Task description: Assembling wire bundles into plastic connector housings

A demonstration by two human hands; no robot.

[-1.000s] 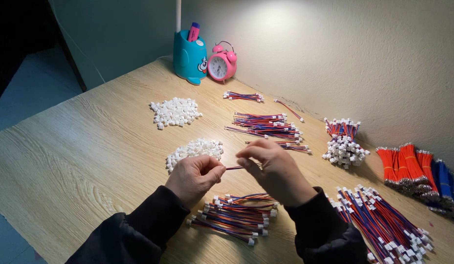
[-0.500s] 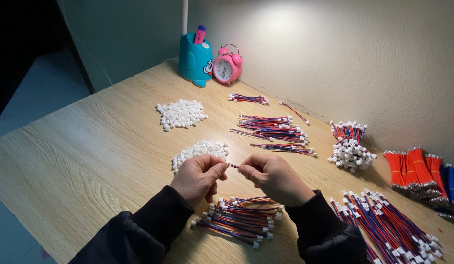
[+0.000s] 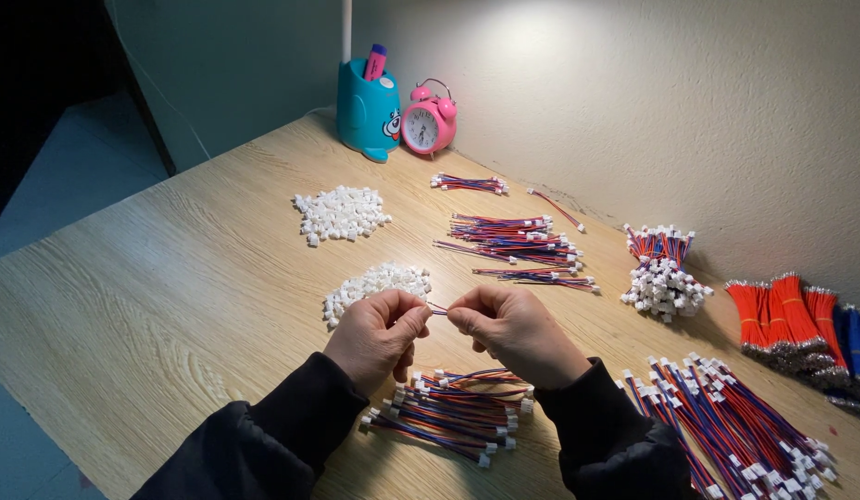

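Two hands meet over a wooden table [image 3: 152, 306], pinching a short wire [image 3: 438, 309] between them: the left hand [image 3: 374, 335] grips one end, the right hand [image 3: 515, 331] the other. At six o'clock lies a bundle of wires [image 3: 453, 417]; at eleven, a pile of white plugs [image 3: 374, 285]. Holding the wire taut and close to its tip should help.

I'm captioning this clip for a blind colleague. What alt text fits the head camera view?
Two hands, the left hand and right hand, pinch a short thin wire between them above a wooden table. Around them lie piles of small white connectors, bundles of red and blue wires, a teal pen holder and a pink alarm clock.
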